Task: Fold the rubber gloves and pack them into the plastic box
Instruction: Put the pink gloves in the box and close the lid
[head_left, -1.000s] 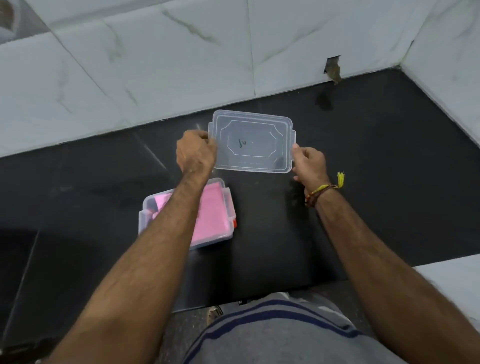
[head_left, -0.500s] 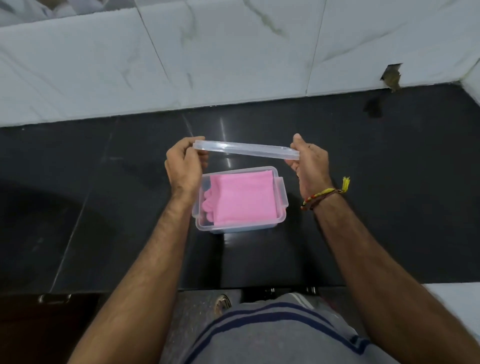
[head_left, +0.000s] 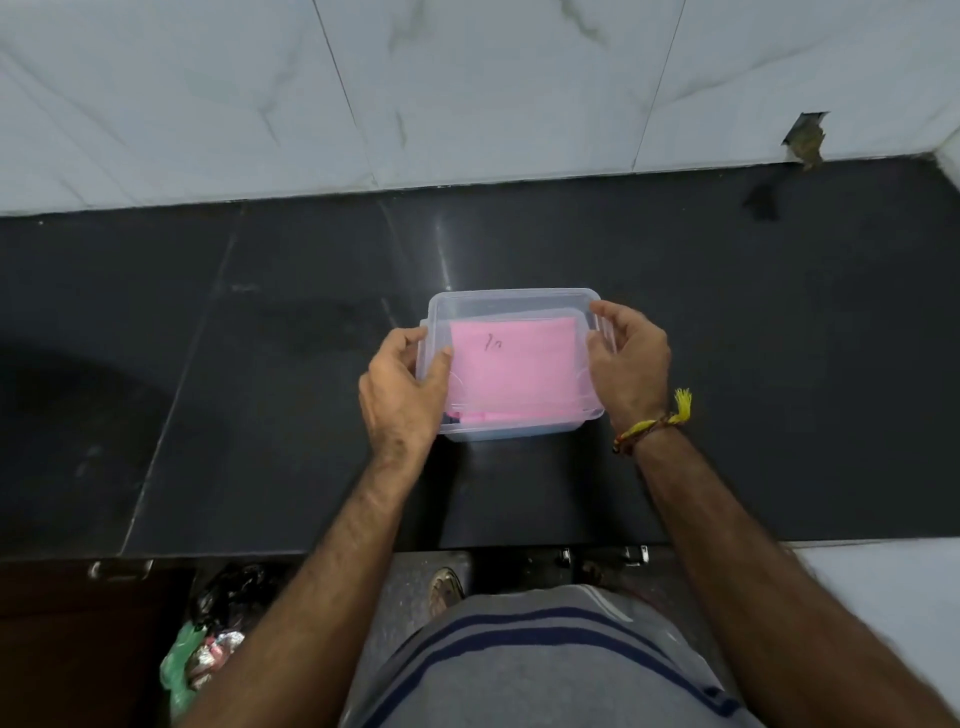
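The folded pink rubber gloves (head_left: 511, 371) lie flat as a neat rectangle inside the clear rectangular plastic box (head_left: 511, 431), which sits on the polished black stone counter (head_left: 260, 389) near its front edge. A clear plastic lid (head_left: 511, 304) rests over the box, and a small dark handwritten scribble on it cannot be read. The left hand (head_left: 402, 387) clasps the lid's left edge, thumb on top; the right hand (head_left: 628, 361) clasps the right edge, a yellow-tasselled thread bracelet (head_left: 657, 421) on its wrist.
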